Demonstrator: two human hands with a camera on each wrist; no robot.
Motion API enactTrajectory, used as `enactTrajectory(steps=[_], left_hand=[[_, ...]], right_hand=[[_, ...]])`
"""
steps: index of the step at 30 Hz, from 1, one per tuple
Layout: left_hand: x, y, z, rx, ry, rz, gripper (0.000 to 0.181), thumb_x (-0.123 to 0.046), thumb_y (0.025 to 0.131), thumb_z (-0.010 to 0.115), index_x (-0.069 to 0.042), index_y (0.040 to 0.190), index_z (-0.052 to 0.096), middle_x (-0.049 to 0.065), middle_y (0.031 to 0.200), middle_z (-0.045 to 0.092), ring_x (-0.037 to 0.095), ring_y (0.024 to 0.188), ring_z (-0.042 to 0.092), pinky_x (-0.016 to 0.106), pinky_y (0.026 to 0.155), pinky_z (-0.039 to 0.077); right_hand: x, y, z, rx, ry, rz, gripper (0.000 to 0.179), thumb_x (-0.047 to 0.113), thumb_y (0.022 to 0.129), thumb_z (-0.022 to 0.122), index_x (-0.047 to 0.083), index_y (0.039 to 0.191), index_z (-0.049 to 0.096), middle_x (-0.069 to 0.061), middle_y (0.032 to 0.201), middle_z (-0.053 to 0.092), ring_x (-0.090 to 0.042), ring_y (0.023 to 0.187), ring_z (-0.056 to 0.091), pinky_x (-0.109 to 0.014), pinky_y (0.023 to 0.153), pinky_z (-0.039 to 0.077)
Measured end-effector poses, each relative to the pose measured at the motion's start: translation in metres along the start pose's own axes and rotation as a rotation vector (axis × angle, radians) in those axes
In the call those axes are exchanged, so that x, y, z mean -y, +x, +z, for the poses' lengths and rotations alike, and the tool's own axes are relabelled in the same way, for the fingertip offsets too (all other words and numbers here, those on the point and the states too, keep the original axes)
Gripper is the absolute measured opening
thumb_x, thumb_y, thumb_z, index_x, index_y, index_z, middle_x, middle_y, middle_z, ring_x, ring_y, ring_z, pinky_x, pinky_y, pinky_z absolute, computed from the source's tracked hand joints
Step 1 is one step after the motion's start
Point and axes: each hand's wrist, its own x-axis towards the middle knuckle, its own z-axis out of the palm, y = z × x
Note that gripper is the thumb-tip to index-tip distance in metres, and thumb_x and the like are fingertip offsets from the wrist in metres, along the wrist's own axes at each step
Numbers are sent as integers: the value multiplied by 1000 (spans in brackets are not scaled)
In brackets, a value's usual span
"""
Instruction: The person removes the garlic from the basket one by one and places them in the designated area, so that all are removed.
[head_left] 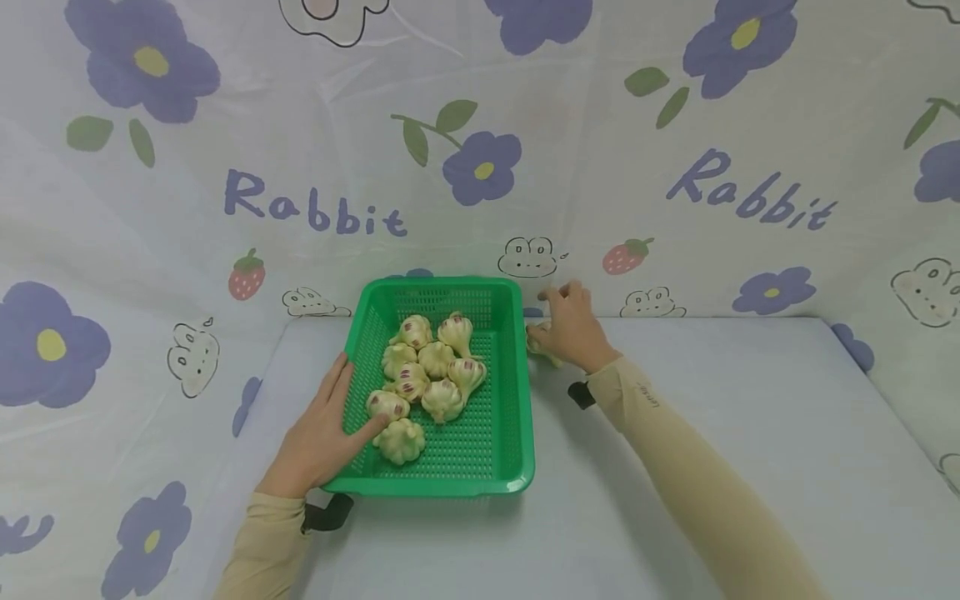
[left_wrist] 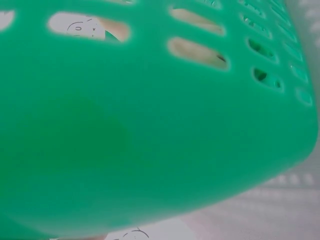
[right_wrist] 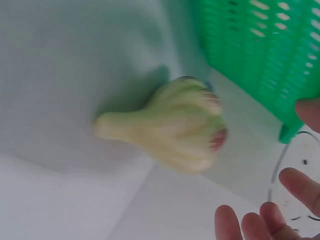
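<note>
In the head view, a green perforated basket (head_left: 512,400) holds several garlic bulbs (head_left: 442,400) with pinkish patches, gathered toward its left and middle. My left hand (head_left: 318,442) holds the basket's left rim, fingers along the outside and thumb over the edge near the bulbs. The left wrist view is filled by the basket's outer wall (left_wrist: 150,140), and no fingers show there. Beyond the basket's right side, my right hand (head_left: 573,329) is above a single garlic bulb (right_wrist: 175,125) on the table. Its fingers (right_wrist: 227,222) are spread and apart from that bulb.
A white table (head_left: 712,433) lies under the basket and reaches out to the right. Behind it hangs a white cloth (head_left: 570,158) printed with purple flowers, rabbits and lettering. A dark strap (head_left: 327,512) shows by the left wrist.
</note>
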Motion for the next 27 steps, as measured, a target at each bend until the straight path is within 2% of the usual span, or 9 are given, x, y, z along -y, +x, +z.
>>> enactTrajectory(steps=[10,16,23,27], left_hand=[[1,-1,1,-13,-12,5,98,-58,101,57,-5,168,9,11,177,4,45,155,28,68,111,41],[2,0,2,-16,-25,10,86,-44,106,53,-3,167,10,13,176,4,43,157,24,66,116,37],[3,1,3,-24,-72,6,68,-21,110,42,-7,168,11,10,177,5,40,159,21,64,121,31],[2,1,2,-34,-78,9,65,-13,109,39,-6,168,12,10,177,7,39,159,20,62,122,29]], right_hand=[[27,-9,-23,-35,43,-67,56,25,93,72,-1,140,57,-28,136,44,-40,123,42,-53,90,54],[51,-15,-30,-32,43,-120,55,25,93,75,0,139,58,-26,136,43,-40,122,43,-49,87,56],[75,-21,-34,-20,24,-209,56,27,92,78,1,138,58,-23,134,43,-37,121,42,-46,86,55],[90,-28,-36,-21,7,-269,55,26,92,79,0,136,59,-23,132,44,-39,122,43,-44,77,56]])
